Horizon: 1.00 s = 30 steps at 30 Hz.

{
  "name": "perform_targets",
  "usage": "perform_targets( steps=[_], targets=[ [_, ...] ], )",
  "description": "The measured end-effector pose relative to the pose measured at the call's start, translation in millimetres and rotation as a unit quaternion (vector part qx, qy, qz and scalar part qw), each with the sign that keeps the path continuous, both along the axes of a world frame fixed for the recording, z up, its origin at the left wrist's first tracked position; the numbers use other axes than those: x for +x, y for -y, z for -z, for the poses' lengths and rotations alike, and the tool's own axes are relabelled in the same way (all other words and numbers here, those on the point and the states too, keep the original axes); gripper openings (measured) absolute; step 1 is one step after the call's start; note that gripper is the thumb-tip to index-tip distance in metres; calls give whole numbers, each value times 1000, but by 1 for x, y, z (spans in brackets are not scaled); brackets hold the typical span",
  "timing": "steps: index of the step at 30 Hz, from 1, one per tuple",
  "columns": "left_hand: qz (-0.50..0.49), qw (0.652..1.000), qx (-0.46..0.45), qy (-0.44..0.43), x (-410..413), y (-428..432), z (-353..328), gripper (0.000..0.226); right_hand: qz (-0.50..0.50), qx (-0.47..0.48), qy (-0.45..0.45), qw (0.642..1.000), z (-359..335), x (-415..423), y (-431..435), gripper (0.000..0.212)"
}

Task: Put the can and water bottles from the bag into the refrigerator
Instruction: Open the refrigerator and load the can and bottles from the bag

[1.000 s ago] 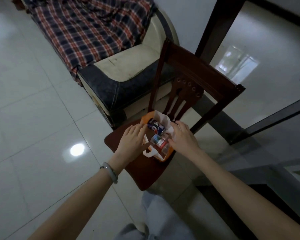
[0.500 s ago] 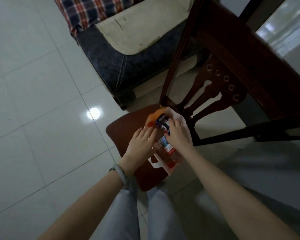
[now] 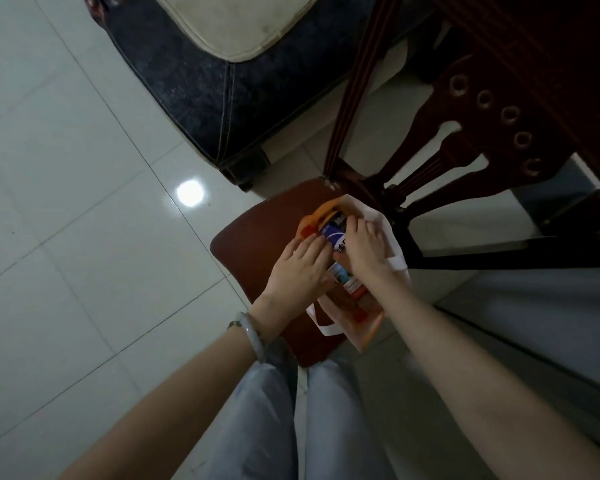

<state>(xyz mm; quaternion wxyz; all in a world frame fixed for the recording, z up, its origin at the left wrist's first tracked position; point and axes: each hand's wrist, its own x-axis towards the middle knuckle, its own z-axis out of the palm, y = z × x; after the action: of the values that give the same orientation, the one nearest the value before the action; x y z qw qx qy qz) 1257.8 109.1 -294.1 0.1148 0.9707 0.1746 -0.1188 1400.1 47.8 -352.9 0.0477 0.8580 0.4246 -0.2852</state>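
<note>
An orange and white bag (image 3: 368, 327) stands open on the dark wooden chair seat (image 3: 257, 244). Inside it, a blue can (image 3: 330, 233) lies at the far end. A clear water bottle (image 3: 343, 279) with a coloured label lies nearer to me, partly hidden by my wrists. My right hand (image 3: 364, 247) reaches into the bag, its fingers curled over the top of the can. My left hand (image 3: 297, 270) holds the bag's left rim, fingertips touching the can's side.
The carved chair back (image 3: 471, 143) rises just behind the bag. A dark sofa corner (image 3: 215, 98) with a cream cushion stands at the back left. Pale glossy floor tiles (image 3: 84, 271) spread to the left. My legs in light trousers (image 3: 291, 420) are against the seat's front edge.
I have leaned in closer over the chair. My right hand has moved from the bag's right rim onto the can, and my left hand has slid up beside it.
</note>
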Motion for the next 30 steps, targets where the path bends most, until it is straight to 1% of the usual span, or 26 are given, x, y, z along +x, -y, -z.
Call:
perform_targets(
  steps=[2,4,7,10,12,13,14,15,16,17,18,19,20,22,24,25,26,28,30],
  targets=[
    [2,1000,-9,-7,0,-1,-9,58,18,21,-45,999,-17,-1,5,79],
    [-16,999,-49,-8,1,2,-19,56,42,51,-72,995,-38,-1,16,82],
    [-61,995,-84,-6,8,10,-30,51,67,79,-73,992,-73,7,35,87],
    [-95,989,-109,-30,19,18,-28,44,113,104,-57,987,-108,24,58,89],
    [-119,979,-159,-50,32,24,-23,43,132,111,-48,984,-125,36,71,88],
    [-152,967,-197,-55,40,29,-14,41,136,114,-42,983,-130,40,77,88],
    [-216,941,-249,-76,46,34,-6,39,134,115,-36,984,-132,43,81,88],
    [-296,899,-308,-97,52,40,2,38,129,116,-29,984,-133,45,86,87],
    [-385,839,-366,-117,57,46,9,41,124,117,-22,985,-132,46,90,87],
    [-468,771,-413,-124,60,52,16,44,120,118,-13,986,-130,47,94,86],
    [-538,710,-440,-117,64,57,22,45,116,121,-5,986,-127,48,97,86],
    [-588,664,-451,-101,66,60,28,41,110,124,3,986,-125,49,98,85],
    [-624,628,-457,-84,68,61,33,47,102,127,7,987,-123,51,98,85],
    [-659,590,-460,-76,70,61,47,46,84,130,12,988,-119,56,95,87],
    [-674,563,-473,-69,73,62,58,35,64,136,10,989,-116,61,89,89],
    [-681,549,-480,-63,75,62,60,33,53,140,8,989,-115,62,86,89],
    [-687,541,-482,-64,79,62,64,32,43,143,5,989,-113,64,85,89],
    [-686,545,-478,-61,84,60,63,32,31,148,-8,988,-111,64,83,89],
    [-693,539,-473,-63,89,58,58,33,25,152,-18,988,-109,64,83,89]
  ],
)
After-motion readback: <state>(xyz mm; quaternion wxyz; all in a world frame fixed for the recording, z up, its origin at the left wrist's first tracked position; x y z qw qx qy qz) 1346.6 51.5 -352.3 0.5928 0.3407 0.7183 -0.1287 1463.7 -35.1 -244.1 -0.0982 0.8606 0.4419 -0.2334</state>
